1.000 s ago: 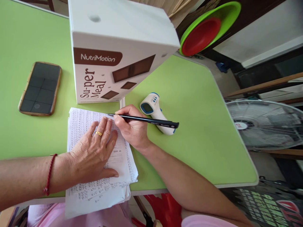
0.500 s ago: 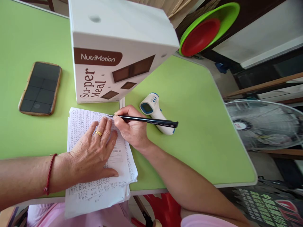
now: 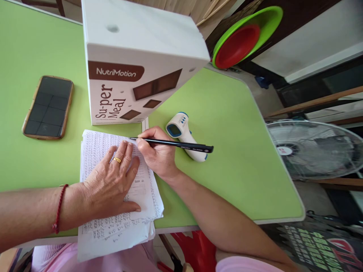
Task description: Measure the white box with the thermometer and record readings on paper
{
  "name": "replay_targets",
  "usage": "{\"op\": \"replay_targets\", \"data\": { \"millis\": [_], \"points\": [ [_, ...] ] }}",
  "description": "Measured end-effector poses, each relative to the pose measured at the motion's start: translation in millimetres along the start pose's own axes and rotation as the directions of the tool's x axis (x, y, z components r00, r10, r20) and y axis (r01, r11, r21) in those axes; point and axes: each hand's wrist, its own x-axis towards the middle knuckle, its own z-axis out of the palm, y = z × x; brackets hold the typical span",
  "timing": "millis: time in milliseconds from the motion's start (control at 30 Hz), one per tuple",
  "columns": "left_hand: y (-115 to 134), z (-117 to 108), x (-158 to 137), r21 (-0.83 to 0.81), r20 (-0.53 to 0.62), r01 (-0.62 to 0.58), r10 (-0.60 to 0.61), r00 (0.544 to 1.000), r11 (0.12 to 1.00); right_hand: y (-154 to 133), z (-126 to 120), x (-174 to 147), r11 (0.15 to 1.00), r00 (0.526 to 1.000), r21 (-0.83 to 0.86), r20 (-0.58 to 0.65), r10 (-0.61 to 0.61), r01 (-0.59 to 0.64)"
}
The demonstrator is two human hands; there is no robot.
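Note:
My right hand (image 3: 159, 153) grips a black pen (image 3: 184, 144), its tip at the upper right edge of a stack of handwritten paper sheets (image 3: 98, 149). Across the top sheet lies my left hand (image 3: 113, 177), flat with its fingers stretched out and thumb apart; it wears a gold ring, and a red cord bracelet circles the wrist. Rows of small handwriting fill the sheets, and some lower ones hang over the table's near edge. Just right of my right hand rests a white and blue infrared thermometer (image 3: 185, 134), partly covered by the pen.
A tall white NutriMotion box (image 3: 119, 53) stands behind the papers on the green table (image 3: 235, 170). To the left lies a phone (image 3: 48, 107) in a brown-edged case. Beyond the table are a green basin (image 3: 269, 22), a red basin (image 3: 238, 45) and a fan (image 3: 317, 149).
The view has shifted very slightly, so the box, thermometer and fan appear a little further left. Both hands keep nearly the same place on the paper, and the pen is still held.

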Motion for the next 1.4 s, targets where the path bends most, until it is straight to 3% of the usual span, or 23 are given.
{"op": "replay_targets", "data": {
  "millis": [667,1400],
  "points": [
    [-0.3,-2.4,0.2,-0.012,0.041,0.002,-0.002,0.999,1.000,0.7,0.2,0.3,0.999,1.000,0.048,-0.028,-0.007,0.008],
    [-0.6,0.3,-0.9,-0.013,0.020,0.000,0.000,1.000,1.000,1.6,-1.2,-0.3,1.000,1.000,-0.030,0.010,-0.007,0.008]
  ]
}}
